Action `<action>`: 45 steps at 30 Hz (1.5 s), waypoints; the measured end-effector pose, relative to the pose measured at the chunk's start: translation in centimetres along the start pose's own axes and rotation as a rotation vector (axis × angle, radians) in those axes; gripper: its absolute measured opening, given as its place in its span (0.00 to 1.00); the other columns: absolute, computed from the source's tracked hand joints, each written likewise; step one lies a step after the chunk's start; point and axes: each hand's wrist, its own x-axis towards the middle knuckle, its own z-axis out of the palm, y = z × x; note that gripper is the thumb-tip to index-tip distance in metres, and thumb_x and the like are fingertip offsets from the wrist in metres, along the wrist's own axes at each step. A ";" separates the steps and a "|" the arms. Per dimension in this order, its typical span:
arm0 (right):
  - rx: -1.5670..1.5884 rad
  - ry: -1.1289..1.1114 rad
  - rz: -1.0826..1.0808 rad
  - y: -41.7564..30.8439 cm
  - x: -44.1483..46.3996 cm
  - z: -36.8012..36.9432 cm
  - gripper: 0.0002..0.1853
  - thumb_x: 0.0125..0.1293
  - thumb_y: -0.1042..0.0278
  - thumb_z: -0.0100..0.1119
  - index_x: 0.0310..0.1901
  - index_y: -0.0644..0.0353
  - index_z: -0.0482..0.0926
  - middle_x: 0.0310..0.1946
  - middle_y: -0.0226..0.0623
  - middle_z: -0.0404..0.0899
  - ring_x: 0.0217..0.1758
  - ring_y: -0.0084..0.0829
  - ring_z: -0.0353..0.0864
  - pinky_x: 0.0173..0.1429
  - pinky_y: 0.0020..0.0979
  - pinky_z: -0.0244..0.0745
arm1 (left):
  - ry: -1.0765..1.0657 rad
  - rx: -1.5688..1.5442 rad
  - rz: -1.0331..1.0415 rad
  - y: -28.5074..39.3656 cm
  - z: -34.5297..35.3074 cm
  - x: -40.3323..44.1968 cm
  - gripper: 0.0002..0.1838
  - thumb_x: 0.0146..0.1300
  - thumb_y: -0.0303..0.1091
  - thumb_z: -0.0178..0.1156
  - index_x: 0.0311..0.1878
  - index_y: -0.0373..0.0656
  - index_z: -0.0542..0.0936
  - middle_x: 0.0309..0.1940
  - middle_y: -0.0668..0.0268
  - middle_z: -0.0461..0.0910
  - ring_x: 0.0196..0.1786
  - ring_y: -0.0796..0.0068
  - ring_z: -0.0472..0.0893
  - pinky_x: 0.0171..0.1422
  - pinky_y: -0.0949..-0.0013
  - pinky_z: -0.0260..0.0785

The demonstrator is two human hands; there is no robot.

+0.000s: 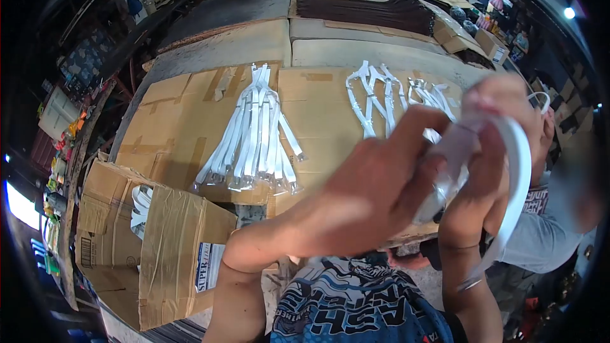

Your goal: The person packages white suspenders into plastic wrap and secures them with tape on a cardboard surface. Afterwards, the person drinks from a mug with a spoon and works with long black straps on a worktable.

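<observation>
My left hand [381, 181] reaches across the middle of the view, its fingers closed on a white suspender strap [520, 171] with a clear plastic piece near the fingertips. Beside it is my right hand [492, 165], raised and smeared by motion, its fingers bent round the same strap. From there the strap loops over and hangs down past my right forearm, its lower end by the wrist. Where the hands meet, the strap is blurred and partly hidden. Behind my hands, more white suspenders [375, 89] and a smaller bunch of straps [432, 95] lie on the cardboard.
A fanned bundle of white suspenders [257, 130] with plastic-covered clips lies on the cardboard sheet [171, 114]. An opened carton [171, 254] at lower left holds white straps [141, 209]. A co-worker in a grey sleeve [540, 241] is close on the right. Dark fabric [362, 16] lies farther back.
</observation>
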 end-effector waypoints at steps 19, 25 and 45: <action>0.327 -0.032 0.988 30.1 -12.4 7.4 0.14 0.66 0.71 0.62 0.50 0.67 0.75 0.33 0.37 0.82 0.36 0.24 0.83 0.39 0.27 0.78 | 0.074 -0.462 -0.570 -32.7 -6.9 6.4 0.15 0.74 0.30 0.51 0.59 0.36 0.65 0.42 0.60 0.80 0.42 0.74 0.81 0.48 0.70 0.73; -0.164 -0.214 1.230 49.0 -26.0 14.7 0.19 0.69 0.59 0.60 0.51 0.68 0.77 0.46 0.49 0.82 0.48 0.40 0.83 0.50 0.38 0.76 | 0.323 -0.037 -0.708 -53.1 -13.7 7.0 0.21 0.74 0.34 0.51 0.65 0.33 0.67 0.53 0.58 0.77 0.56 0.71 0.77 0.65 0.66 0.68; -0.659 -0.807 1.366 11.1 -42.4 0.7 0.31 0.52 0.58 0.72 0.57 0.56 0.72 0.43 0.48 0.79 0.45 0.53 0.80 0.47 0.48 0.76 | 0.566 0.670 -1.150 -35.7 4.2 -20.3 0.23 0.54 0.41 0.71 0.48 0.41 0.76 0.38 0.58 0.81 0.41 0.55 0.81 0.46 0.55 0.73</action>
